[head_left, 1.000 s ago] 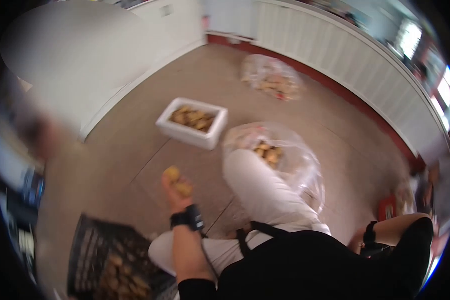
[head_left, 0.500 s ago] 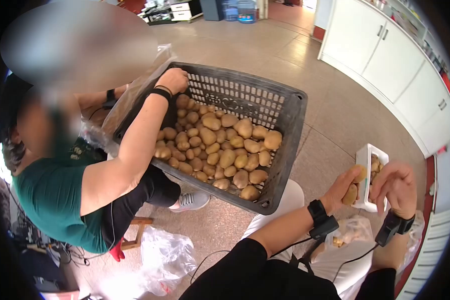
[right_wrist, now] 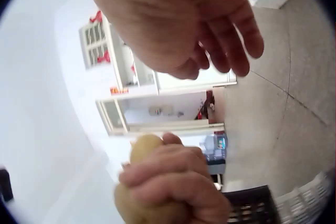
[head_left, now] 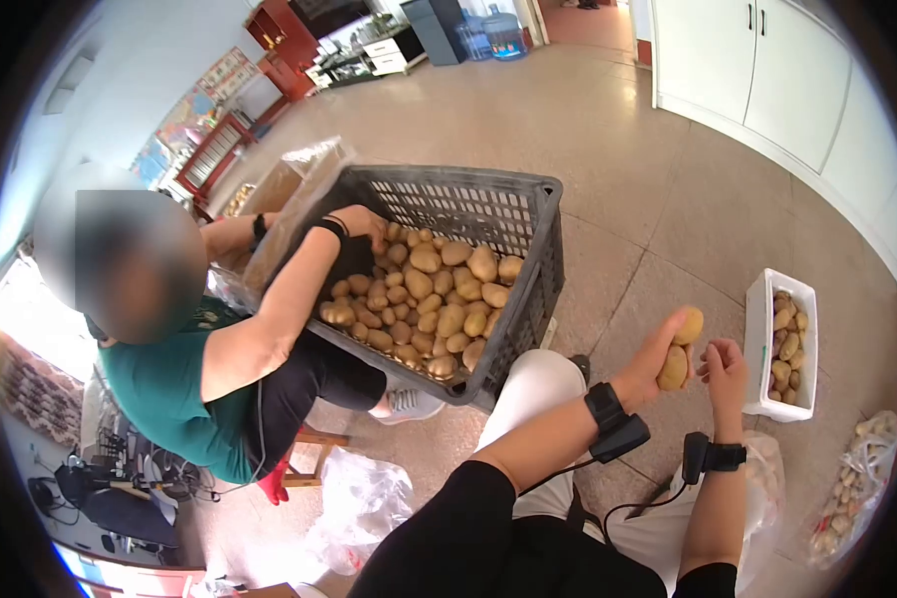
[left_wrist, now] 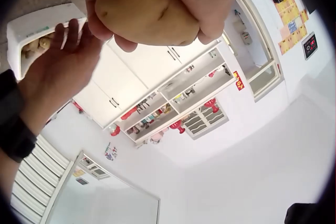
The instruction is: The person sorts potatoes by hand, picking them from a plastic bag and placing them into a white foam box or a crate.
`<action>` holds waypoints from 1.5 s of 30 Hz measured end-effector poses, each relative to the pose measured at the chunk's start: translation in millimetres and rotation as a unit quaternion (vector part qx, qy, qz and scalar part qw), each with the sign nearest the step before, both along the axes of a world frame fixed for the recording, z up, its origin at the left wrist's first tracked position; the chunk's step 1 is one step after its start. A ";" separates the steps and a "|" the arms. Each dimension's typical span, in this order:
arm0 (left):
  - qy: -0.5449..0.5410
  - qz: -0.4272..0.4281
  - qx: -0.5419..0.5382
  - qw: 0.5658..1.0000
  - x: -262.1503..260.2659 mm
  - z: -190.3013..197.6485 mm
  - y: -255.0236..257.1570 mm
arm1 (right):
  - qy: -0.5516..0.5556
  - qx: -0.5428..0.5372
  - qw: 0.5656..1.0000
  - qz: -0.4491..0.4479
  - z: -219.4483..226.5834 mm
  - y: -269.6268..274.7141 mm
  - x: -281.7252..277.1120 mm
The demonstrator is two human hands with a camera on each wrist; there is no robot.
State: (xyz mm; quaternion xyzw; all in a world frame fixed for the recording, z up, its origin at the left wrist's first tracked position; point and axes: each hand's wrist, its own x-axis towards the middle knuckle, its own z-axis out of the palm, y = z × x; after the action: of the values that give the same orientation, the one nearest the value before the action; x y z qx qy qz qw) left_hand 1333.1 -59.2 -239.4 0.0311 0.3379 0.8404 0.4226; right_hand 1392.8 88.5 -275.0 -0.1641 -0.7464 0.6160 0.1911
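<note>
My left hand (head_left: 640,371) grips two potatoes, a rounder one (head_left: 688,326) above and a longer one (head_left: 673,369) below. One potato (left_wrist: 147,11) fills the top of the left wrist view, smooth and yellow-brown with small dark marks. Just right of these potatoes is my right hand (head_left: 725,371), its fingers loosely bent around nothing. In the right wrist view, gaps show between the right hand's fingers (right_wrist: 228,40). To the left stands a black plastic crate (head_left: 553,249) heaped with potatoes (head_left: 424,289). Beyond my right hand is a white foam box (head_left: 757,344) holding more potatoes (head_left: 789,344).
Another person in a green shirt (head_left: 174,384) sits at the left, one hand (head_left: 359,224) inside the crate. A filled clear bag (head_left: 852,498) lies at the far right. A crumpled plastic bag (head_left: 364,503) is on the floor, and white cabinets (head_left: 747,70) line the back.
The head view has swung from the floor to the crate and the other person. My right hand, raised with spread fingers half a second ago, is lower now. Both potatoes stay in my left hand.
</note>
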 end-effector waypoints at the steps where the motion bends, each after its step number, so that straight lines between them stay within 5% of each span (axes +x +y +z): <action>1: 0.024 0.024 0.004 0.999 -1.3 8.5 -0.3 | -0.026 -0.007 1.000 0.010 -4.2 -3.7 1.0; 7: 0.162 0.093 0.048 0.981 -28.3 117.8 -21.2 | 0.033 0.079 0.994 0.067 8.8 -42.7 -1.2; 13: 0.289 0.193 -0.132 0.928 -103.8 194.5 -108.5 | 0.033 0.104 0.992 0.066 23.9 -35.4 13.9; 18: 0.253 0.252 -0.344 0.868 -166.8 160.1 -237.7 | -0.011 0.073 0.997 -0.022 30.7 -7.0 21.9; 21: 0.163 0.296 -0.455 0.824 -177.3 129.6 -298.5 | -0.003 0.040 0.999 -0.001 28.6 -2.6 15.0; 23: 0.140 0.240 -0.446 0.851 -193.2 100.1 -341.0 | -0.019 0.021 0.999 0.022 49.2 -15.4 7.2; 26: 0.206 0.050 -0.709 0.673 -215.5 75.0 -386.0 | 0.018 0.043 0.994 0.100 93.0 -43.1 -8.5; 28: 0.297 0.020 -0.780 0.550 -223.6 59.3 -397.2 | 0.015 0.064 0.991 0.115 134.7 -69.7 -22.1; 32: 0.257 -0.081 -0.830 0.488 -215.2 60.0 -391.9 | 0.040 0.178 0.940 0.287 210.9 -140.3 -62.1; 33: 0.326 -0.186 -0.805 0.460 -229.7 33.9 -406.9 | 0.073 0.190 0.925 0.320 220.6 -164.7 -76.7; 36: 0.475 -0.278 -0.775 0.312 -259.3 -40.6 -436.6 | 0.090 0.246 0.859 0.440 235.7 -232.8 -130.1; 38: 0.321 -0.136 -0.831 0.434 -211.5 21.3 -405.9 | 0.107 0.259 0.813 0.511 222.0 -277.2 -169.5; 40: 0.344 -0.107 -0.833 0.420 -208.6 24.6 -399.3 | -0.023 0.159 0.806 0.570 210.5 -322.1 -191.4; 43: 0.362 -0.080 -0.736 0.566 -189.9 70.5 -390.3 | -0.149 0.069 0.767 0.620 188.9 -370.9 -215.8; 44: 0.356 -0.079 -0.737 0.570 -190.2 77.0 -389.1 | -0.153 0.069 0.763 0.624 177.2 -380.3 -228.1; 45: 0.370 -0.099 -0.770 0.511 -193.0 79.9 -388.6 | -0.183 0.086 0.737 0.645 162.2 -388.2 -241.8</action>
State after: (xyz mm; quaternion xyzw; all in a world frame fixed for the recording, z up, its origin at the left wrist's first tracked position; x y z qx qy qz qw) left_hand 1140.1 -447.8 -159.5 0.0352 0.9727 0.1157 0.1982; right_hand 1151.1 -299.7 -112.8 0.2638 -0.7441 0.4830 -0.3787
